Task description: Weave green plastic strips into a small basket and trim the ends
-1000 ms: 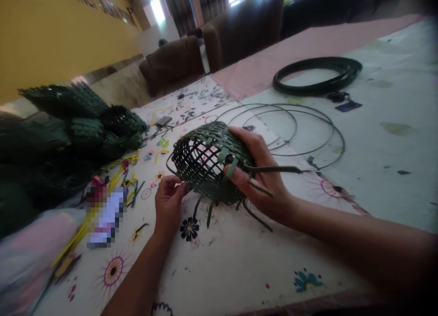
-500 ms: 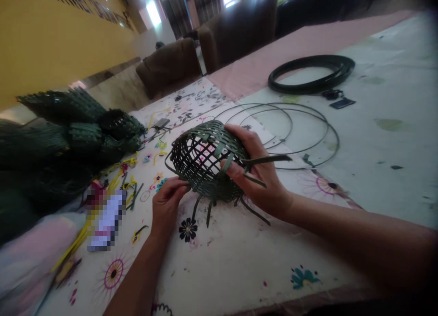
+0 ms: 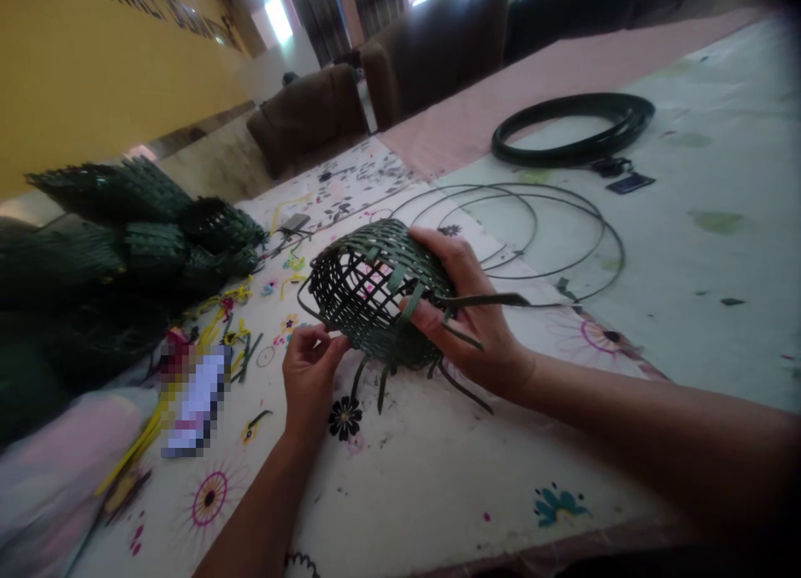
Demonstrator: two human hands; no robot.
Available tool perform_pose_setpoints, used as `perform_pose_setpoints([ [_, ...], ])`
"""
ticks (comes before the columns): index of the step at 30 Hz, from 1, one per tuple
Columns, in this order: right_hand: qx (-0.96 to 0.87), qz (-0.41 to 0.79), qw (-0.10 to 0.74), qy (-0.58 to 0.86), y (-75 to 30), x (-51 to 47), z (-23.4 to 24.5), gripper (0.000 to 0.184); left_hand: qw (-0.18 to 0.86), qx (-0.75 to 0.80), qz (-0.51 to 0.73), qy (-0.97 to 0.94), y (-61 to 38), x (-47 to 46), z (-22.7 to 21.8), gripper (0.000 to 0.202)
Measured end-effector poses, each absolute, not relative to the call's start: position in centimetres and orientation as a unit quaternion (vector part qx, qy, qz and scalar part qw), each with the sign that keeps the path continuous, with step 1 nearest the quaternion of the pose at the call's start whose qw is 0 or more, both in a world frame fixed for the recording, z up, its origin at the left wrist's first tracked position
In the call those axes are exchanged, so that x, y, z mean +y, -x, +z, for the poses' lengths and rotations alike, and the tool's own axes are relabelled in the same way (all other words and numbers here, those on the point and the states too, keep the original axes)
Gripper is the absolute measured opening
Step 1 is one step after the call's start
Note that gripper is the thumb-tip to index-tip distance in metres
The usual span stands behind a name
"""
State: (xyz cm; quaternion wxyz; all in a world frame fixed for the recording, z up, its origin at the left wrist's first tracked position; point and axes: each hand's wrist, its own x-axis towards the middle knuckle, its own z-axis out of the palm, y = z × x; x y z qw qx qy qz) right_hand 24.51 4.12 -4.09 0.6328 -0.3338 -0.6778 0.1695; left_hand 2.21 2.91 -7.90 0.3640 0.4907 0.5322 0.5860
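A small dark green woven basket is tilted on its side above the table, its open mouth toward me and its lattice see-through. My right hand grips the basket's right side, thumb over the rim and fingers behind. Loose flat strips stick out from the rim; one long strip points right past my right hand, and others hang below. At the lower left of the rim, my left hand is closed in a pinch, apparently on a strip end mostly hidden by the fingertips.
A heap of green woven baskets stands at the left. Yellow strips and scraps lie nearby. Beyond my right hand are loose thin loops and a thick dark coil on the patterned tablecloth. Chairs stand behind.
My left hand has shifted slightly right and its fingers have changed their pinch at the rim. The basket and my right hand have hardly moved.
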Motion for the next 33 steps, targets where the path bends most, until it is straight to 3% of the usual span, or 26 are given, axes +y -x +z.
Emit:
perform_pose_setpoints([
  [8, -0.696, 0.163, 0.621, 0.321, -24.4, 3.9, -4.2, 0.052, 0.467, 0.538, 0.507, -0.486, -3.2, 2.7, -7.6, 0.048],
  [25, -0.705, 0.166, 0.620, 0.303, -24.4, 3.7, -4.2, 0.055, 0.420, 0.558, 0.539, -0.471, -3.5, 3.1, -8.3, 0.050],
  [33, -0.707, 0.178, 0.617, 0.295, -24.4, 3.3, -4.2, 0.056, 0.367, 0.550, 0.532, -0.529, -3.5, 3.1, -8.6, 0.037],
])
